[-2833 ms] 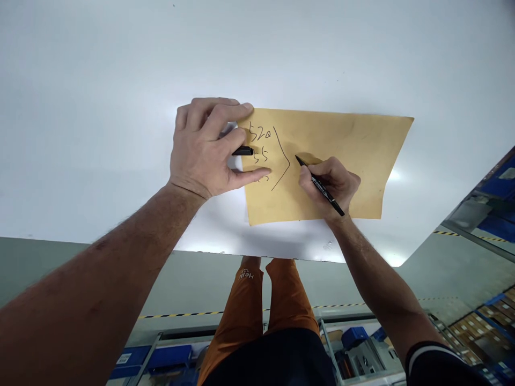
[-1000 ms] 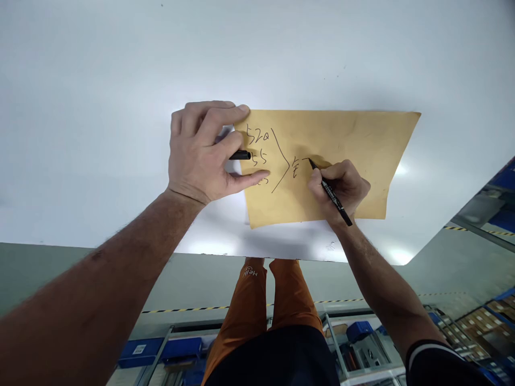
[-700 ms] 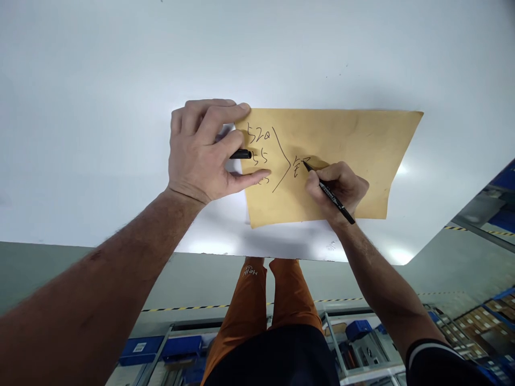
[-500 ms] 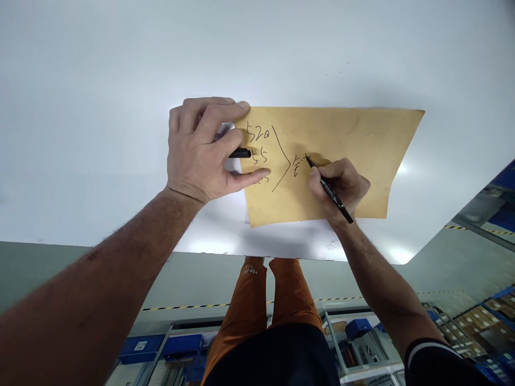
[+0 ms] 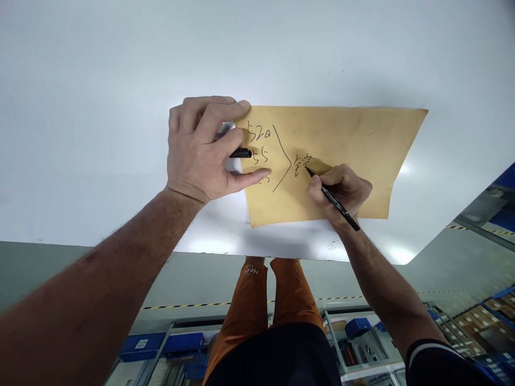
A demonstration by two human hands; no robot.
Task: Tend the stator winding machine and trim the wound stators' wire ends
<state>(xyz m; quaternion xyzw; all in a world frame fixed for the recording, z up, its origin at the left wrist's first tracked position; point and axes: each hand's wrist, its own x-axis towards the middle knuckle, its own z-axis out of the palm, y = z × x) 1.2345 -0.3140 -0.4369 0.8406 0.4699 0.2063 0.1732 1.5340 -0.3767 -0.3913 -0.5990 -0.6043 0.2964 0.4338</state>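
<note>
A yellow-brown sheet of paper (image 5: 362,145) lies on the white table, with handwritten numbers, a bracket-like line and a character in black ink. My left hand (image 5: 205,145) presses on its left edge, the thumb and a fingertip touching the paper. Between the fingers of that hand sits a black pen cap (image 5: 241,153), its other end hidden by the hand. My right hand (image 5: 341,193) grips a black marker (image 5: 338,206), whose tip meets the paper just below the newest strokes. White paper shows slightly beneath the sheet's left edge.
The white table (image 5: 100,80) has its near edge in front of my legs in orange trousers (image 5: 249,300). Below and beyond are shelves with blue bins (image 5: 183,343), cartons at the lower right (image 5: 475,321) and yellow-black floor tape.
The marker tip has moved slightly down, and more strokes stand in the character to the right of the bracket. My left hand has stayed in place.
</note>
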